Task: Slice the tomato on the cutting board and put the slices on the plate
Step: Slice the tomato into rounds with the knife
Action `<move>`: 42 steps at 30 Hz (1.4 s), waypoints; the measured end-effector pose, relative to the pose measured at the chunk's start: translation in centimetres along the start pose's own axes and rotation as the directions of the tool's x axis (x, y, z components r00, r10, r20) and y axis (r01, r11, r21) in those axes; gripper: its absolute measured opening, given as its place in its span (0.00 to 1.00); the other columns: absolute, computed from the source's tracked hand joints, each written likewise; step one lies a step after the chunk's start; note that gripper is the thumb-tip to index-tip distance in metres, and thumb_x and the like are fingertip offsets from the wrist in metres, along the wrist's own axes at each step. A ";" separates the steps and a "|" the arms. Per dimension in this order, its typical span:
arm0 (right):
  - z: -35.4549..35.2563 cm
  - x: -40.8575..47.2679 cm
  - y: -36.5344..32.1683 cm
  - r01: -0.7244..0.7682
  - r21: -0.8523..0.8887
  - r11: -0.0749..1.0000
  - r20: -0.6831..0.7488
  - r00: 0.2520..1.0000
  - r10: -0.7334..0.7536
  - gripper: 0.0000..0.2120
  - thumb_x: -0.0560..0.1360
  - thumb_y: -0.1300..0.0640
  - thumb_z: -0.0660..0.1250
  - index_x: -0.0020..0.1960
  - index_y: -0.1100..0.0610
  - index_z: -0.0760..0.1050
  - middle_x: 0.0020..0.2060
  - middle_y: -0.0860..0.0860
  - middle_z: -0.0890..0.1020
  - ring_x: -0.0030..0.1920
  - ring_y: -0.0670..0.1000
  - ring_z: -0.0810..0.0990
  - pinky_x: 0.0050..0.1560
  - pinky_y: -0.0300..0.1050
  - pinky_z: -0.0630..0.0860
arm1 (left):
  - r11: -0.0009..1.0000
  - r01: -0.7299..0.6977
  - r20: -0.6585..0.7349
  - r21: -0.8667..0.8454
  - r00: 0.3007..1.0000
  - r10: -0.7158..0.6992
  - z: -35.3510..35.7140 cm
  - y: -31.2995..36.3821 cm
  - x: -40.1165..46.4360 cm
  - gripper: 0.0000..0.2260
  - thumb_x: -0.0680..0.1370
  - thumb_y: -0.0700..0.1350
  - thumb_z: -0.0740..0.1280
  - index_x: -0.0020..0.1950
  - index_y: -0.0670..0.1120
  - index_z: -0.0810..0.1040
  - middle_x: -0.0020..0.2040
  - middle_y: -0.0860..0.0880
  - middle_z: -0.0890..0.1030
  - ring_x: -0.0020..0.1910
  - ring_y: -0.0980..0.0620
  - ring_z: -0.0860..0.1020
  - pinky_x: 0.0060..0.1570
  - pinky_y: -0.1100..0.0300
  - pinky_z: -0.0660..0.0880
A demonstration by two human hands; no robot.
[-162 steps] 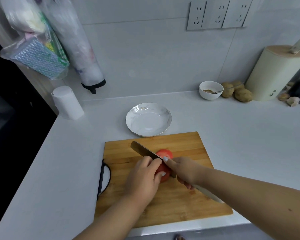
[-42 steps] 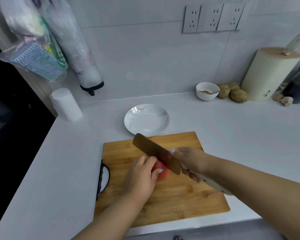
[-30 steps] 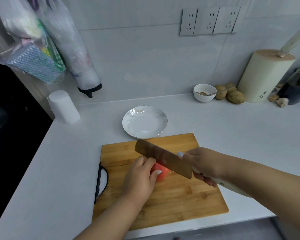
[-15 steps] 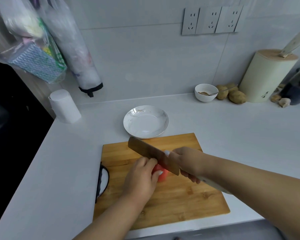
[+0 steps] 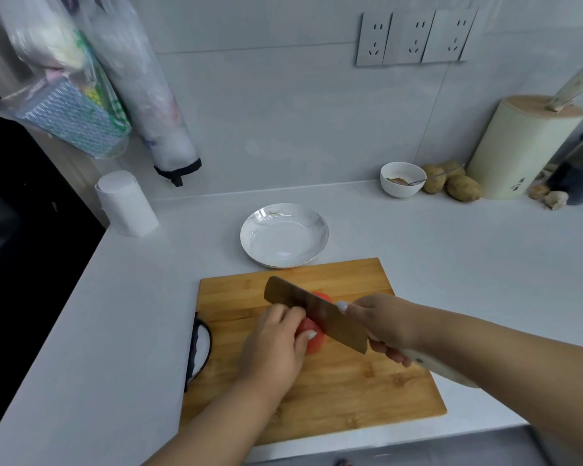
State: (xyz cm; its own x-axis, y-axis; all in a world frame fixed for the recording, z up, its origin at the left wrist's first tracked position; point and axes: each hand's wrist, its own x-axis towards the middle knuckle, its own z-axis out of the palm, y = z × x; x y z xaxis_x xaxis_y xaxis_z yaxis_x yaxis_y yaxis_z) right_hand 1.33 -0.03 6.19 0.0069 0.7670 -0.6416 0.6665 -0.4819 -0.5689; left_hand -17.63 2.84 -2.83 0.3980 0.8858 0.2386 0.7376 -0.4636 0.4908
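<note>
- Red tomato (image 5: 313, 341) sits mid-way along the wooden cutting board (image 5: 350, 391), left hand (image 5: 276, 348) curled over it, thumb pressed to its skin.
- Right hand (image 5: 381, 322) grips the knife (image 5: 317, 312) by its pale handle, blade across the tomato's top.
- White plate (image 5: 283, 235) lies just beyond the board's far edge.

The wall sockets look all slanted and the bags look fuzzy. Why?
Head view: the wide lens bends the edges, so the sockets lean; the bags sit at the blurry edge; the plate shows soft glare.
</note>
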 end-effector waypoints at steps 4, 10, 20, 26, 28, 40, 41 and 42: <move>0.7 0.9 -0.9 0.003 -0.001 1.000 0.009 1.000 -0.003 0.24 0.80 0.38 0.50 0.48 0.57 0.73 0.27 0.53 0.72 0.22 0.50 0.68 0.25 0.40 0.69 | 1.000 0.001 -0.002 0.010 1.000 -0.001 0.1 0.2 -0.1 0.11 0.75 0.52 0.66 0.56 0.52 0.75 0.51 0.54 0.74 0.50 0.54 0.71 0.43 0.58 0.75; 1.6 2.6 -1.5 0.000 -0.002 1.000 0.031 1.000 0.000 0.30 0.80 0.37 0.49 0.56 0.62 0.74 0.28 0.54 0.73 0.22 0.51 0.70 0.27 0.41 0.70 | 1.000 0.004 -0.018 0.018 1.000 -0.003 0.0 0.2 -0.3 0.11 0.75 0.51 0.67 0.56 0.51 0.75 0.50 0.53 0.74 0.50 0.54 0.71 0.41 0.60 0.74; 3.1 3.5 -1.8 0.065 -0.097 0.993 0.041 0.997 -0.061 0.22 0.83 0.44 0.46 0.60 0.61 0.67 0.32 0.55 0.73 0.25 0.52 0.72 0.26 0.42 0.72 | 0.999 -0.022 -0.034 0.030 0.999 0.023 0.3 0.0 -0.2 0.09 0.73 0.49 0.69 0.52 0.50 0.75 0.46 0.52 0.75 0.46 0.51 0.73 0.38 0.53 0.76; 3.1 2.9 -0.1 0.087 -0.069 0.994 0.045 0.995 -0.084 0.26 0.81 0.38 0.46 0.55 0.60 0.68 0.32 0.54 0.73 0.24 0.50 0.71 0.26 0.41 0.72 | 1.000 -0.005 -0.031 0.012 0.999 0.005 0.0 0.0 -0.3 0.09 0.74 0.49 0.69 0.53 0.50 0.75 0.48 0.53 0.75 0.48 0.54 0.72 0.40 0.59 0.74; 3.3 2.6 0.4 0.087 -0.070 0.994 0.049 0.995 -0.084 0.27 0.80 0.37 0.46 0.57 0.60 0.68 0.32 0.54 0.73 0.25 0.50 0.72 0.27 0.42 0.73 | 1.000 0.016 -0.021 0.003 1.000 -0.016 -0.1 -0.1 -0.4 0.10 0.75 0.50 0.68 0.55 0.51 0.75 0.49 0.54 0.74 0.48 0.55 0.72 0.41 0.62 0.73; 3.6 2.6 0.7 0.126 -0.023 0.992 0.002 0.992 -0.126 0.20 0.81 0.39 0.48 0.57 0.51 0.70 0.31 0.52 0.74 0.25 0.49 0.73 0.28 0.41 0.73 | 1.000 -0.004 -0.007 0.008 1.000 0.004 -0.2 0.2 -1.0 0.12 0.75 0.51 0.67 0.57 0.52 0.74 0.51 0.53 0.74 0.49 0.55 0.72 0.43 0.61 0.74; 3.6 2.7 0.9 0.131 -0.017 0.991 -0.006 0.991 -0.131 0.19 0.81 0.39 0.48 0.57 0.51 0.70 0.31 0.53 0.74 0.25 0.49 0.73 0.28 0.41 0.73 | 1.000 -0.002 -0.004 0.007 1.000 0.002 -0.2 0.2 -0.9 0.12 0.75 0.51 0.67 0.58 0.52 0.74 0.52 0.54 0.74 0.50 0.56 0.71 0.44 0.62 0.74; 3.7 2.7 1.0 0.135 -0.009 0.991 -0.015 0.991 -0.136 0.18 0.81 0.39 0.49 0.57 0.50 0.69 0.31 0.53 0.74 0.25 0.50 0.73 0.28 0.41 0.73 | 1.000 0.003 -0.002 0.004 1.000 -0.003 -0.2 0.2 -0.9 0.13 0.75 0.51 0.67 0.58 0.52 0.74 0.52 0.54 0.74 0.50 0.56 0.71 0.44 0.63 0.73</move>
State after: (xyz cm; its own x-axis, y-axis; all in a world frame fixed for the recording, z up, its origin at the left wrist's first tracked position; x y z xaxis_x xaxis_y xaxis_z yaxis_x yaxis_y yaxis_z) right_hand -0.75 0.03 1.99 -0.0721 0.8316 -0.5506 0.6681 -0.3696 -0.6457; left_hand -17.99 1.99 -2.76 0.3947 0.8872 0.2389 0.7408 -0.4611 0.4885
